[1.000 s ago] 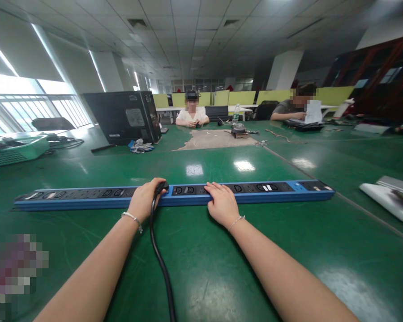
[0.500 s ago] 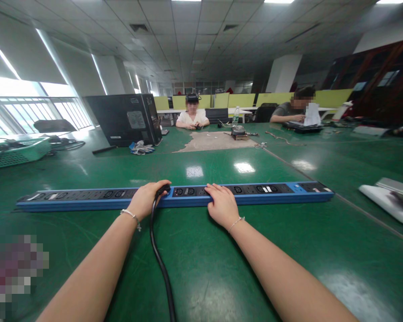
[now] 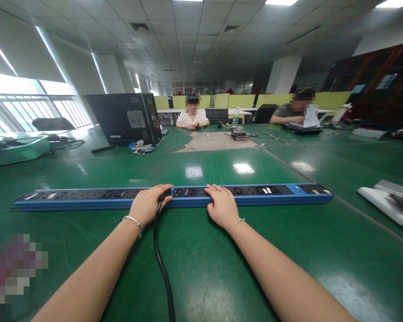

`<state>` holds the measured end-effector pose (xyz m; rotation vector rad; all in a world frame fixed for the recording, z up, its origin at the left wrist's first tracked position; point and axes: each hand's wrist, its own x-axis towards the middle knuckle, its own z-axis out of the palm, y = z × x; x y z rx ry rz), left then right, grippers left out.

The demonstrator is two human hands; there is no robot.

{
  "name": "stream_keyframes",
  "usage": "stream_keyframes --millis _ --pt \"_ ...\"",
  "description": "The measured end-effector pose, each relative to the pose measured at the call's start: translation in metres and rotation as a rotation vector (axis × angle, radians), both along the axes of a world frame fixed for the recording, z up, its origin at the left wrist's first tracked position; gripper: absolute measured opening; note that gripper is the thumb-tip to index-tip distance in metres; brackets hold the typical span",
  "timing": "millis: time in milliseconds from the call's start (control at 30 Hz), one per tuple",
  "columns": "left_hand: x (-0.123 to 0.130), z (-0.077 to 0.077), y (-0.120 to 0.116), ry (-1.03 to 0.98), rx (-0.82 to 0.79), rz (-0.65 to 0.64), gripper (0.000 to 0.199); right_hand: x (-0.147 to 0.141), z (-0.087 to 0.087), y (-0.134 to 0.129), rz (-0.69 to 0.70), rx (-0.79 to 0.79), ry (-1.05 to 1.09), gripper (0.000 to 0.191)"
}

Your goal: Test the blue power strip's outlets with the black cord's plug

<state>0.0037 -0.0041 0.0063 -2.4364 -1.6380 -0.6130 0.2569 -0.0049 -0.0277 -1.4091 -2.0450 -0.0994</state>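
Observation:
A long blue power strip (image 3: 87, 203) with rows of black sockets lies crosswise before me. My left hand (image 3: 148, 203) is closed on the black plug (image 3: 165, 195) of a power cord, held at the strip's top face near its middle. Fingers partly cover the plug, so I cannot tell how far it sits in a socket. From it the thick black cord (image 3: 161, 264) runs down toward me. Farther right, my right hand (image 3: 222, 205) grips the strip, its fingers over the top face and its thumb at the front side.
The strip lies on a green table (image 3: 201, 250). Behind it stand a black computer case (image 3: 121, 118), gloves (image 3: 141, 147) and a water bottle (image 3: 235, 117). A green basket (image 3: 16, 150) is at left, a white device (image 3: 386, 203) at right. Two people sit across the table.
My left hand has shifted slightly right and down with the plug, and the cord has moved with it. My right hand stays in place on the strip.

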Motion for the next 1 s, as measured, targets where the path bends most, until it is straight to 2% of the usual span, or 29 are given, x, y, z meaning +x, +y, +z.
stream_keyframes --millis 233,533,633,733,833,1000 --pt "0.003 -0.004 0.0 0.008 0.033 0.074 0.038 0.0 0.002 -0.003 0.005 -0.01 -0.036 0.048" --pt "0.002 -0.01 0.002 -0.037 0.057 0.032 0.037 0.001 0.003 -0.005 0.009 0.009 -0.086 0.04" --pt "0.004 -0.013 0.005 -0.13 0.075 -0.001 0.034 0.001 0.003 -0.005 0.012 0.011 -0.08 0.039" --pt "0.003 -0.009 0.007 -0.36 0.158 0.045 0.033 0.0 0.003 -0.004 0.013 0.015 -0.074 0.038" --pt "-0.013 0.001 0.009 -0.542 0.211 0.159 0.037 0.0 0.003 -0.004 0.015 0.023 -0.077 0.039" --pt "-0.072 0.005 0.012 -0.449 0.094 0.224 0.044 0.0 0.002 -0.004 0.01 0.029 -0.086 0.038"
